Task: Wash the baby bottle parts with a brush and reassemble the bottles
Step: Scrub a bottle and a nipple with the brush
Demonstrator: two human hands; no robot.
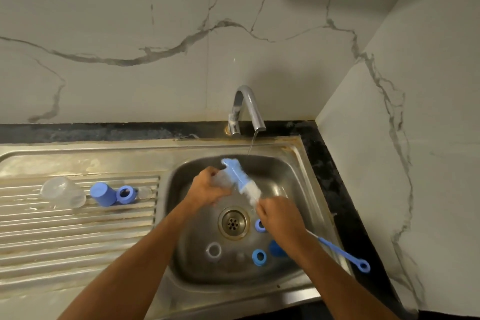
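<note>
Over the sink basin (291,171), my left hand (207,187) grips a clear bottle part (220,180), blurred by motion. My right hand (278,215) grips the bottle brush (242,180) by its stem; the blue and white bristle head lies against the clear part, and the blue handle (345,254) sticks out past my wrist to the right. In the basin lie two blue rings (259,257) (260,225), a blue cap (276,248) and a clear ring (213,251).
A thin stream of water runs from the chrome tap (246,112). On the ribbed drainboard (65,228) to the left lie a clear bottle (62,192), a blue cap (104,193), a blue ring (126,194) and a small clear piece (144,193). The marble wall stands close on the right.
</note>
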